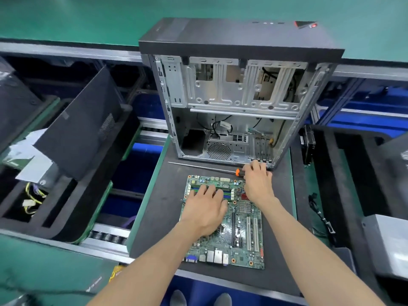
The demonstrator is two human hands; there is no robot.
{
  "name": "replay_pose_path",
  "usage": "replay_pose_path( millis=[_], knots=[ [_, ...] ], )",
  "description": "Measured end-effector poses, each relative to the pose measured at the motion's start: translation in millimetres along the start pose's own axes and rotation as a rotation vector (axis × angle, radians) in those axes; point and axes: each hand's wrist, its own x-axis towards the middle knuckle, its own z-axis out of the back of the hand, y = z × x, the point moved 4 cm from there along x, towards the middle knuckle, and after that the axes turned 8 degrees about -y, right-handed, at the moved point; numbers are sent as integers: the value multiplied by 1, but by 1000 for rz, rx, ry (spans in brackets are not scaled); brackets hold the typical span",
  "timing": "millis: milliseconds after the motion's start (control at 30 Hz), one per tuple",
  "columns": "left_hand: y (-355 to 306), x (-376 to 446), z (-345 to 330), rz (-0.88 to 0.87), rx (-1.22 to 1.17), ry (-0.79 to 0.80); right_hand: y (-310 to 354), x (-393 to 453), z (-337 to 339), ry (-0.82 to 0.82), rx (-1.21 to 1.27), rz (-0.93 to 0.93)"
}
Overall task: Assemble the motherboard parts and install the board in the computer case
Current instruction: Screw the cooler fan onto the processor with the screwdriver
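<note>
A green motherboard (240, 239) lies flat on the dark foam mat (163, 208) in front of me. My left hand (205, 208) rests on it with straight fingers over the blue and green memory slots (228, 193). My right hand (257, 182) is at the board's far right corner, fingers curled round the orange-and-black handle of a long screwdriver (198, 166) that lies across the mat. Just beyond stands the open computer case (234, 102), its bare metal interior facing me, with loose cables and a rear fan grille inside.
A dark side panel (79, 127) leans in a foam tray at the left, above a power supply with yellow wires (33, 195). Black foam trays (344, 173) with cables and a grey box (388, 241) stand at the right. My shoes show at the bottom edge.
</note>
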Motion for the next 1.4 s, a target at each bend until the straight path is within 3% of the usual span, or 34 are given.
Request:
replay_pose_path(
  millis=[167,400,533,633,733,833,900,1033,1133,1233,1400],
  knots=[
    [4,-1,-1,25,-72,-91,-5,-15,10,-13,60,1],
    [27,8,25,205,-326,-433,-7,-41,51,-9,69,42],
    [49,31,45,67,-283,-292,5,-52,81,10,153,73],
    [57,36,54,110,-544,-192,12,-58,106,-29,243,29],
    [56,30,58,157,-782,-188,19,-63,137,-102,269,-19],
    [51,24,63,116,-888,-217,33,-61,164,-110,177,-1],
    [50,23,67,124,-949,-233,41,-60,181,-133,274,6],
    [46,20,83,119,-1074,-267,58,-69,219,-438,705,4],
    [33,22,100,56,-1167,-276,72,-74,239,-617,856,8],
    [18,23,109,27,-1237,-272,86,-71,250,-692,840,50],
    [12,21,100,20,-1255,-233,97,-69,242,-661,713,108]
  ],
)
